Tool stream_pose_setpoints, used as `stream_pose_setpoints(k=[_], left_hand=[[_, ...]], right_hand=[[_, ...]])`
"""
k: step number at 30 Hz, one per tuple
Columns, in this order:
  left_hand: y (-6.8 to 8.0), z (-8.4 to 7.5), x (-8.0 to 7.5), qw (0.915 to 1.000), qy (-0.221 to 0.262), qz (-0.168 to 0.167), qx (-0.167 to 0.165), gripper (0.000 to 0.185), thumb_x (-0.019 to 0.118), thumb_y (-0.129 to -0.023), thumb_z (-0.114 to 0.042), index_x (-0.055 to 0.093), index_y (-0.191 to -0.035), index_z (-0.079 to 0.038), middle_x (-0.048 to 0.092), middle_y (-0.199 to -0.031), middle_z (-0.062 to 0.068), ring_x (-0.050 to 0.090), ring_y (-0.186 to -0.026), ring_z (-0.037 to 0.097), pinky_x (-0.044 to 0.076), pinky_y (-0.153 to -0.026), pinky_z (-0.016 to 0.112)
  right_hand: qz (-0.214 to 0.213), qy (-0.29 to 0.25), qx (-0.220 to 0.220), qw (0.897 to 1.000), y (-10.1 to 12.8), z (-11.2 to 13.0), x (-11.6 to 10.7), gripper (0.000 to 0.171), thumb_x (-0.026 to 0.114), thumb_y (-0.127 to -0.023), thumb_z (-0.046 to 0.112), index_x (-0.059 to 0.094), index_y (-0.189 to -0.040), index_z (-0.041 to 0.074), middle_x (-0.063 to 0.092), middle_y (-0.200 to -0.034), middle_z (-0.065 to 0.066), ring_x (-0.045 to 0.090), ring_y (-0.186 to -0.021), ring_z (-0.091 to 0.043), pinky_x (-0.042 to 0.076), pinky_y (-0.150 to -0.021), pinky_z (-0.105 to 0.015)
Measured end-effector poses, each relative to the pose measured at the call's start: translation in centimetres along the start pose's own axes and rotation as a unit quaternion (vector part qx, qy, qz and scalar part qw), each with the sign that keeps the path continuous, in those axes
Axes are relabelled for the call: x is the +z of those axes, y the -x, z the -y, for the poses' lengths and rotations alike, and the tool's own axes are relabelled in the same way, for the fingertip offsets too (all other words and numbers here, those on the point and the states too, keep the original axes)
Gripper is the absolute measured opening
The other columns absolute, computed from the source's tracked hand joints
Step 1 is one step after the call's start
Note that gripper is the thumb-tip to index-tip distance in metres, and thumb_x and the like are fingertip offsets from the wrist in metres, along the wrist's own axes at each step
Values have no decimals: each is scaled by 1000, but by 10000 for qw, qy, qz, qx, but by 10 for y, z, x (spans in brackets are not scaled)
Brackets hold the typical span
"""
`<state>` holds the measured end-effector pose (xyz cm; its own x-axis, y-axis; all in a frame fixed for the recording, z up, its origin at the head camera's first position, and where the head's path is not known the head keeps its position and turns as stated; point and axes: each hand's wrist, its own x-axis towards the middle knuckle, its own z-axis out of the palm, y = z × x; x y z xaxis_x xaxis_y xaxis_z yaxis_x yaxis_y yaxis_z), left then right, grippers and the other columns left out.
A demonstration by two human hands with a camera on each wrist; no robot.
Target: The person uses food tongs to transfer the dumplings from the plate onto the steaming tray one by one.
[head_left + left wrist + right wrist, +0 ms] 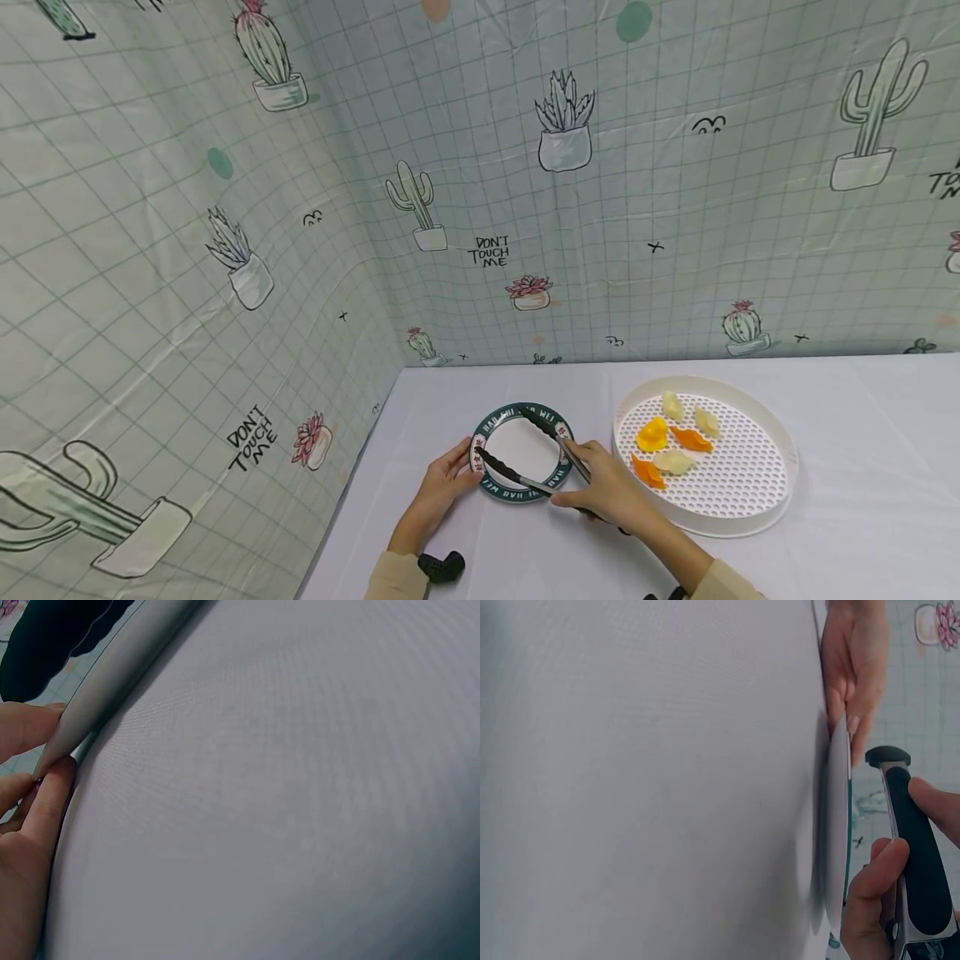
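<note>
Two hands work at a small round plate with a dark green lettered rim, which sits on the white-covered worktop near its left edge. The left hand has its fingers curled against the plate's left rim, pinching the edge; the left wrist view shows the fingertips pressed to the thin pale rim. The right hand has its grip closed round the handle end of a pair of black-tipped metal tongs, fingers and thumb wrapped on the black handle. The tongs' two arms stand spread apart over the plate's white centre, holding nothing. Just right of the plate, close but apart from it, lies a white perforated round tray carrying several pale and orange dumplings grouped toward its left half. A cactus-print cloth hangs behind and to the left.
</note>
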<state>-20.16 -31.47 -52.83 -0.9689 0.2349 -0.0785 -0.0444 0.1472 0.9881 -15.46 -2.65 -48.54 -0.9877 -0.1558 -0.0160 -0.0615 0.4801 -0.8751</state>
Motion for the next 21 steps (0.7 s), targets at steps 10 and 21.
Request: stream_pose_setpoints(k=[10, 21], left_hand=[[-2, 3, 0, 9999, -79, 56, 111, 73, 68, -92, -5, 29, -152, 7, 34, -155, 25, 28, -145, 34, 30, -114, 28], [-2, 3, -1, 9999, 85, 25, 105, 72, 67, -92, -2, 29, -152, 7, 32, -156, 24, 27, -146, 33, 30, -114, 27]], right_hand=[[-223, -27, -236, 9995, -4, -6, 19, 94, 95, -63, 13, 48, -143, -7, 50, -118, -21, 55, -87, -24, 55, -60, -28], [-231, -50, -318, 9992, -2, -2, 27, 90, 91, -67, 8, 46, -142, -11, 41, -115, -25, 50, -96, -31, 53, -73, -34]])
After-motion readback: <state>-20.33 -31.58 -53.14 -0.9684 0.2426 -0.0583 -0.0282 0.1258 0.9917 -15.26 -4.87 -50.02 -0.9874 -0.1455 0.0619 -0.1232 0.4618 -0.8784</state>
